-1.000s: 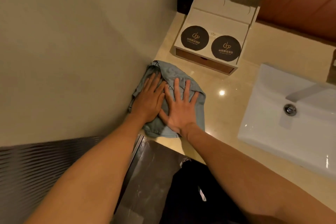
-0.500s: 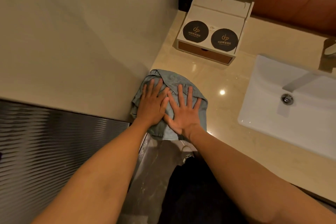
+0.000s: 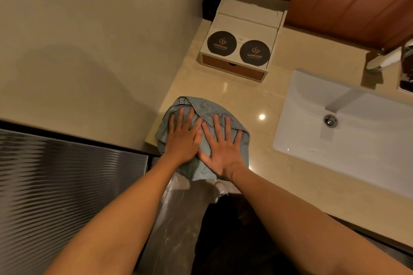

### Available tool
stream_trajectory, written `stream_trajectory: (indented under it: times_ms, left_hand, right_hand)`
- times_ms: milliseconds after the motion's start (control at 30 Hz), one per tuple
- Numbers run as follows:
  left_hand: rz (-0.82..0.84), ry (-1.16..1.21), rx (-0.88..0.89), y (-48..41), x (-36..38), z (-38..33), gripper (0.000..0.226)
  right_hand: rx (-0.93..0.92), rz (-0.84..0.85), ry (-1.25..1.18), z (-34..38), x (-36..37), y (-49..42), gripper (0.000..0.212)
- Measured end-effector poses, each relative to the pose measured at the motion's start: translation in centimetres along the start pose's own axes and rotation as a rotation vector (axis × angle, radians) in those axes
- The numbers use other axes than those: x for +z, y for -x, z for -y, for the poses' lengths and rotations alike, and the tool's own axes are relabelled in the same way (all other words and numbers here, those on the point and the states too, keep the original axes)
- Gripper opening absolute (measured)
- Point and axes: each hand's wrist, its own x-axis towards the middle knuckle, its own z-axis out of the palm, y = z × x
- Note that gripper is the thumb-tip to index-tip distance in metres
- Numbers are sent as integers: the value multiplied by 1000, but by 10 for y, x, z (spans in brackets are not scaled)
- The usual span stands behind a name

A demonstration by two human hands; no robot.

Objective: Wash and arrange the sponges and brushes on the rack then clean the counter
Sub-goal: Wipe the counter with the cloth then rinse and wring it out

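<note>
Centre frame: left hand [image 3: 183, 138] and right hand [image 3: 220, 152], fingers spread flat, press a grey-blue cloth [image 3: 210, 109] onto the beige counter [image 3: 279, 174]. White sink [image 3: 357, 140] at right.

Left hand [image 3: 183, 140], right hand [image 3: 220, 152] and forearms [image 3: 125, 207] are bare; clothing [image 3: 228, 241] dark.

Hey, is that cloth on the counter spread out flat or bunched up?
Bunched up: the cloth is creased with overlapping folds, not one flat layer. The left hand and right hand press on it, fingers straight.
</note>
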Motion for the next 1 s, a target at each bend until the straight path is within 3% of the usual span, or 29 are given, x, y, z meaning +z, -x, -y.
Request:
stream_trajectory:
  times_ms: [533, 1000]
  left_hand:
    - [13, -78, 121, 20, 33, -153, 65]
    - [-15, 33, 31, 49, 69, -307, 62]
  right_hand:
    - [66, -16, -9, -133, 17, 100, 85]
    - [11, -89, -5, -260, 19, 190, 89]
